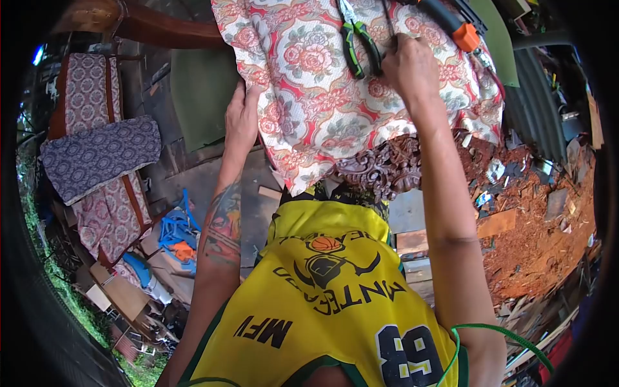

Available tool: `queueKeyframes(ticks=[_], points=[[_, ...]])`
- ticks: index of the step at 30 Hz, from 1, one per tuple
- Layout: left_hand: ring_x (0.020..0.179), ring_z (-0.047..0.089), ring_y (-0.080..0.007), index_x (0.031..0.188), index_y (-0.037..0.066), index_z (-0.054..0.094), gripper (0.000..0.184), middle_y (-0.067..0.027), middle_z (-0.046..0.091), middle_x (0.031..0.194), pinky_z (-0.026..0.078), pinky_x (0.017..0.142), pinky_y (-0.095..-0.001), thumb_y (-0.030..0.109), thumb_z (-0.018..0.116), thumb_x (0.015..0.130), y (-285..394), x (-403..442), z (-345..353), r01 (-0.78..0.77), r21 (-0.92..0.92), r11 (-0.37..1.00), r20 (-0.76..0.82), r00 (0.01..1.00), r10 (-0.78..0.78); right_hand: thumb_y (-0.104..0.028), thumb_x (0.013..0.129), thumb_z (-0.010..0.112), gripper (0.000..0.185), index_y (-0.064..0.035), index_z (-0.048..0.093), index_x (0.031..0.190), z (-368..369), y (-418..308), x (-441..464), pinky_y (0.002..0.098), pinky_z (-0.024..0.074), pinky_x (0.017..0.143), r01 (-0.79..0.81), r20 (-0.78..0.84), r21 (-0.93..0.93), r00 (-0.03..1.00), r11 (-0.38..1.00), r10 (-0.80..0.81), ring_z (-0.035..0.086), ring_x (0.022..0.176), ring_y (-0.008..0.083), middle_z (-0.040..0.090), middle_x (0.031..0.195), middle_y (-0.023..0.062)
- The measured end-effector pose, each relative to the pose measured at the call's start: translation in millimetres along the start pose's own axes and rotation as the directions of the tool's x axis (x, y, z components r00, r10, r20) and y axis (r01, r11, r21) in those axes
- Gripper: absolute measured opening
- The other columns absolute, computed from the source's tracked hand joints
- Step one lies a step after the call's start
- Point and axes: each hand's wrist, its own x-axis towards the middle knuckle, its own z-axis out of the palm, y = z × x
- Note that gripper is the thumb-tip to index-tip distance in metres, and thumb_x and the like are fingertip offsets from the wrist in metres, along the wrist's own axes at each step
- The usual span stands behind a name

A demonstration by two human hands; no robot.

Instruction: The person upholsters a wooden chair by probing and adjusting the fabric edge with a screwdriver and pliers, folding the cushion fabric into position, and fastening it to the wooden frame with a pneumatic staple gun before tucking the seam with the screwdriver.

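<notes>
A floral red and white fabric (342,109) lies over a piece with dark carved wood (387,166) showing under its near edge. My left hand (242,116) is at the fabric's left edge, its fingers closed on it. My right hand (411,68) rests over the fabric with its fingers curled round a thin dark rod-like object, too hidden to name. Just left of that hand lie green and black pliers (356,42), handles spread. An orange and black tool (461,32) sits at the fabric's upper right.
At the left, a dark patterned cushion (102,155) lies across floral upholstery (90,90). Blue straps (177,229) are on the floor below. A curved wooden beam (161,27) spans the top left. Debris and reddish sawdust (529,251) cover the ground at right.
</notes>
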Motion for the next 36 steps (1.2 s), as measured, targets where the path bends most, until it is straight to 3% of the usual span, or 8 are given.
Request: queueKeyframes(ticks=[5,9,12,15,19,26,32,36], points=[[0.111,0.069,-0.0209,0.145,-0.005,0.05,0.055,-0.0159,0.07,0.13,0.053,0.098,-0.0361,0.011,0.071,0.096,-1,1,-7,0.002,0.051,0.999,0.141,0.99,-0.009,-0.011,0.088,0.058,0.03,0.0097,0.073,0.103,-23,4,-18,0.0503,0.0593,0.08,-0.027,0.025,0.18,0.999,0.983,0.023,0.073,0.078,0.0417,0.071,0.092,0.0327],[0.114,0.067,-0.0188,0.155,-0.01,0.031,0.077,-0.019,0.065,0.132,0.055,0.098,-0.0326,0.007,0.073,0.094,-8,10,-15,0.2,-0.303,0.932,0.284,0.952,-0.112,-0.014,0.092,0.06,0.031,0.0095,0.072,0.11,-51,3,-45,0.0404,0.0556,0.07,-0.157,0.109,0.346,0.986,0.925,0.127,0.071,0.072,0.0291,0.073,0.09,0.0189],[0.115,0.066,-0.0198,0.156,-0.012,0.027,0.082,-0.0205,0.062,0.137,0.055,0.098,-0.0338,0.006,0.076,0.092,-15,23,-16,0.154,-0.374,0.915,0.275,0.96,-0.05,-0.01,0.098,0.062,0.023,0.0066,0.069,0.112,-77,-26,-71,0.0214,0.0394,0.06,-0.447,0.271,0.679,0.89,0.582,0.367,0.05,0.067,0.0042,0.063,0.082,0.0014],[0.116,0.066,-0.0213,0.157,-0.013,0.023,0.09,-0.0221,0.061,0.138,0.055,0.099,-0.0342,0.004,0.079,0.089,-12,36,-16,0.052,-0.302,0.952,0.299,0.953,0.043,-0.014,0.101,0.057,0.027,0.0013,0.06,0.124,-100,-56,-97,0.0227,0.0447,0.048,-0.549,0.502,0.835,0.787,0.035,0.36,0.06,0.061,0.0107,0.068,0.085,0.0096],[0.113,0.067,-0.0218,0.146,-0.011,0.038,0.074,-0.0202,0.064,0.133,0.053,0.099,-0.0334,0.002,0.08,0.087,-9,43,-18,0.1,-0.449,0.888,0.387,0.917,0.093,-0.022,0.106,0.051,0.034,-0.0041,0.053,0.135,-88,-96,-163,0.0252,0.0415,0.037,-0.505,0.564,0.824,0.774,-0.256,0.287,0.054,0.044,0.0152,0.068,0.078,0.0155],[0.11,0.065,-0.0247,0.131,-0.009,0.053,0.057,-0.0186,0.067,0.124,0.049,0.101,-0.0383,0.012,0.082,0.087,-14,55,-29,0.11,-0.259,0.96,0.541,0.84,0.05,-0.028,0.106,0.055,0.04,0.0031,0.06,0.131,-54,-221,-241,0.0236,0.0374,0.038,-0.472,0.627,0.769,0.424,-0.431,0.654,0.051,0.046,0.0128,0.064,0.076,0.0101],[0.117,0.062,-0.0283,0.134,-0.011,0.052,0.062,-0.0218,0.064,0.129,0.045,0.107,-0.0412,0.018,0.081,0.088,-37,60,-23,-0.041,-0.303,0.952,0.486,0.853,0.191,-0.028,0.106,0.056,0.046,0.0041,0.057,0.14,-38,-272,-243,0.0236,0.04,0.039,-0.31,0.6,0.8,0.416,-0.514,0.683,0.055,0.051,0.0118,0.064,0.08,0.0081],[0.116,0.064,-0.0246,0.138,-0.006,0.05,0.06,-0.0177,0.063,0.131,0.052,0.101,-0.0392,0.009,0.08,0.088,-26,60,-25,0.184,-0.341,0.922,0.563,0.825,0.043,-0.021,0.108,0.054,0.039,-0.0017,0.059,0.142,-39,-260,-236,0.0219,0.0378,0.039,-0.431,0.661,0.751,0.49,-0.501,0.568,0.05,0.044,0.0083,0.062,0.077,0.0042]])
